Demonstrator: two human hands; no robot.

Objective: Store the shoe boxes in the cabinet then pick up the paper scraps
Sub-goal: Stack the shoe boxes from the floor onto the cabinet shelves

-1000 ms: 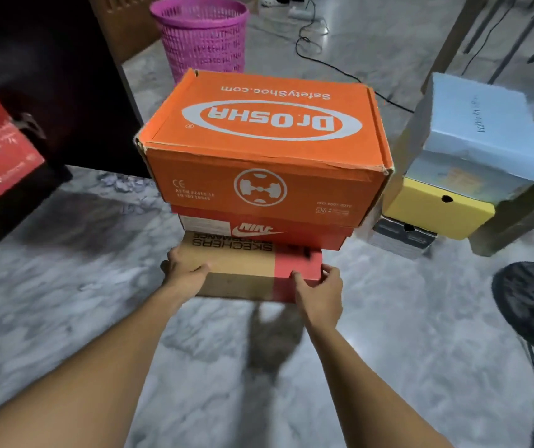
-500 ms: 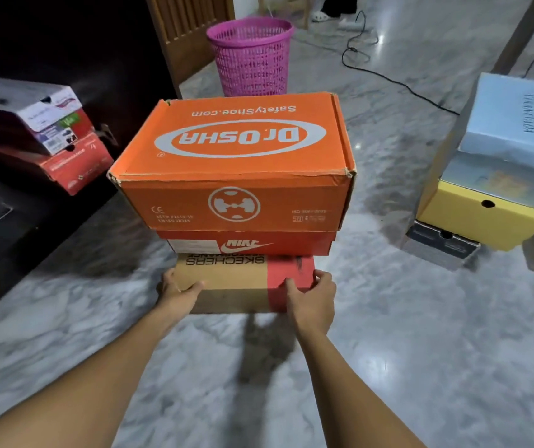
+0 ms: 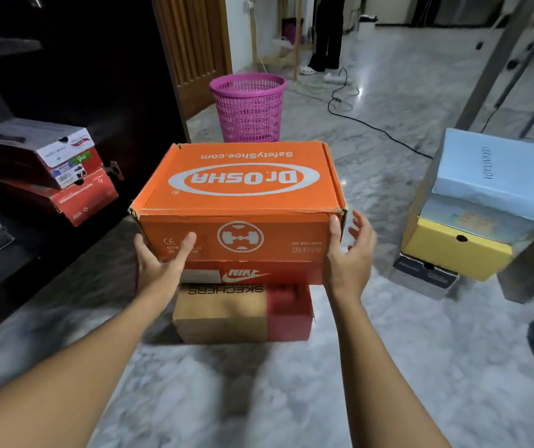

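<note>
Three shoe boxes stand stacked on the marble floor: an orange Dr.Osha box (image 3: pixel 243 189) on top, a red Nike box (image 3: pixel 252 273) under it, a brown and red Skechers box (image 3: pixel 236 312) at the bottom. My left hand (image 3: pixel 159 260) is at the orange box's lower left corner with its thumb on the front face. My right hand (image 3: pixel 346 253) is at the lower right corner, thumb on the edge and fingers spread clear of the side. The dark cabinet (image 3: pixel 65 59) stands open at left. No paper scraps are in view.
Inside the cabinet lie a white and red box (image 3: pixel 49 150) on a red box (image 3: pixel 81 202). At right, a light blue box (image 3: pixel 492 176) tops a yellow box (image 3: pixel 453 250) and a dark box (image 3: pixel 421 276). A pink basket (image 3: pixel 249 108), a black cable (image 3: pixel 372 124) and a standing person (image 3: pixel 324 33) are behind.
Both hands let go of the bottom Skechers box and rose to the orange top box's lower corners. The stack now rests on the floor nearer the cabinet.
</note>
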